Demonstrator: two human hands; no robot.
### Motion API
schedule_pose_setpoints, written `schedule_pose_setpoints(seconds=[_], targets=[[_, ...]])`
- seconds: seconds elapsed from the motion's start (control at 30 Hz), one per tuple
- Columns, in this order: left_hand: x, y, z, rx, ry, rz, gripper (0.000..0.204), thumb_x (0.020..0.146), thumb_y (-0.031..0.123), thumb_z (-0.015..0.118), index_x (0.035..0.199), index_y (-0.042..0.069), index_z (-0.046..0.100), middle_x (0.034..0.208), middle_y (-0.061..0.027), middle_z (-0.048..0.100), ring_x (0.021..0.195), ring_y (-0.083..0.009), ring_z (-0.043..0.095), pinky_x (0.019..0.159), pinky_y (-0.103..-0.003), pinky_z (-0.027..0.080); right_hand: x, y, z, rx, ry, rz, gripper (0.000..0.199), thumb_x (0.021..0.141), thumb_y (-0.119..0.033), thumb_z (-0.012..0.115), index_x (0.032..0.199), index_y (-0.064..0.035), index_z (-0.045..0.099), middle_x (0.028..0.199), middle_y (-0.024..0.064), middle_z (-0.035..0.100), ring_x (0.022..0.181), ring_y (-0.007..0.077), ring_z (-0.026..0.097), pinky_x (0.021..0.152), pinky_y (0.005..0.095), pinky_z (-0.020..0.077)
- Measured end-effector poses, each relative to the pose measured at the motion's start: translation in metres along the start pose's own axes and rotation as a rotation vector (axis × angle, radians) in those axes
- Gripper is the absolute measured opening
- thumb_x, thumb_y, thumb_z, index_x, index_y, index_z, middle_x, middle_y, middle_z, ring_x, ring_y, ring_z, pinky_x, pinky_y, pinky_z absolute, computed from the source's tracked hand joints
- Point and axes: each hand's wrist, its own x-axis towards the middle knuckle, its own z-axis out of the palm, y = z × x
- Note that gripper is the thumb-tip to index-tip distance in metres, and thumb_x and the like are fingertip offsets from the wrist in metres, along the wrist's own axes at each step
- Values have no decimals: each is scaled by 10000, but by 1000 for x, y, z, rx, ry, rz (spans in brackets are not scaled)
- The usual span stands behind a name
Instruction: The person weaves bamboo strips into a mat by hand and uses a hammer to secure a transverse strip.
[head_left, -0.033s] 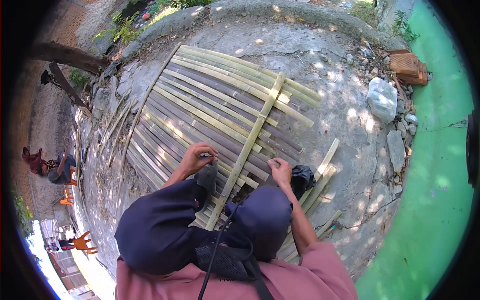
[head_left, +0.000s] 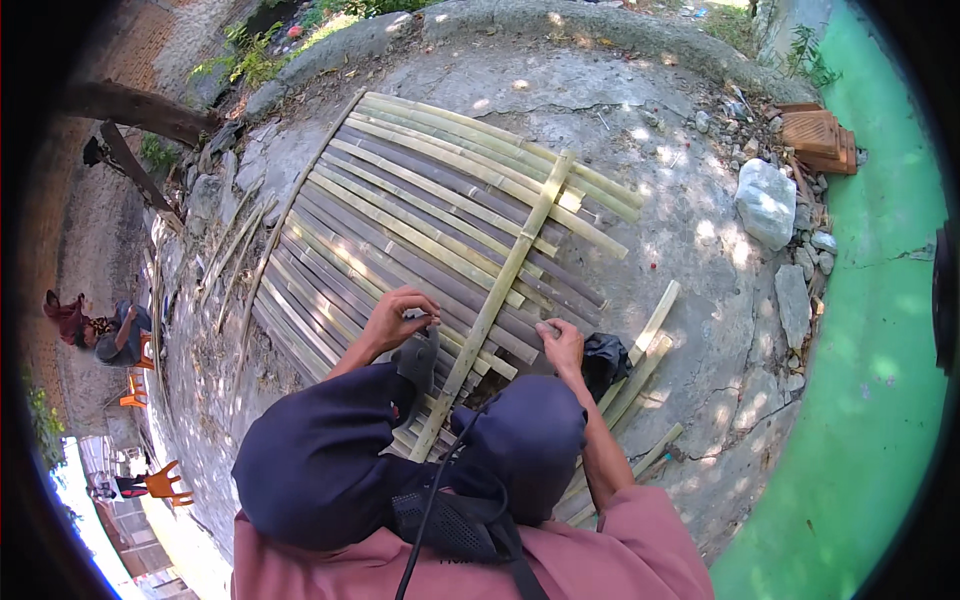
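Observation:
A panel of split bamboo slats point(head_left: 385, 215), some pale and some dark, lies on the ground before me. Across its right side runs a pale bamboo strip point(head_left: 512, 270). My left hand point(head_left: 400, 318) hovers over the near slats by my knee, thumb and fingertips pinched together. Past the cross strip, my right hand point(head_left: 562, 343) is closed too, its fingertips pressed together near the slat ends. Whatever either hand holds is too small to make out. A black plastic bag point(head_left: 606, 358) sits beside my right hand. Below the left hand shows a dark grey shoe point(head_left: 415, 362).
Loose bamboo pieces point(head_left: 645, 365) lie right of the bag. A white rock point(head_left: 765, 203) and rubble line the green wall point(head_left: 880, 300). Thin sticks point(head_left: 235, 250) lie to the left. A person point(head_left: 118, 335) sits farther off, near orange chairs point(head_left: 165, 484). A black cable point(head_left: 440, 490) hangs before me.

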Motion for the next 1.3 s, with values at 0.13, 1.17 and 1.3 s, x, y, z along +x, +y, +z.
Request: schedule_pose_setpoints(seconds=[0.13, 1.17, 1.3], targets=[[-11, -3, 24, 24, -47, 49, 110, 858, 82, 896, 954, 98, 844, 1024, -39, 803, 1005, -259, 750, 890, -410, 580, -4, 10, 9, 14, -16, 8, 409, 909, -426, 833, 1140, -90, 854, 1041, 250, 809, 1029, 427, 787, 905, 490, 597], [61, -85, 118, -418, -1, -65, 219, 897, -34, 841, 1099, 49, 857, 1045, -71, 833, 955, -192, 794, 858, -351, 639, -25, -26, 8, -185, 176, -210, 355, 898, -236, 885, 1166, -94, 701, 1042, 104, 716, 1012, 334, 728, 863, 471, 571], [55, -93, 119, -274, 23, 67, 194, 861, -29, 857, 1035, 56, 851, 1037, -71, 832, 959, -227, 785, 841, -360, 637, -25, -31, 10, -189, 192, -231, 350, 886, -204, 893, 1156, -88, 703, 1030, 99, 712, 992, 317, 727, 847, 460, 574]])
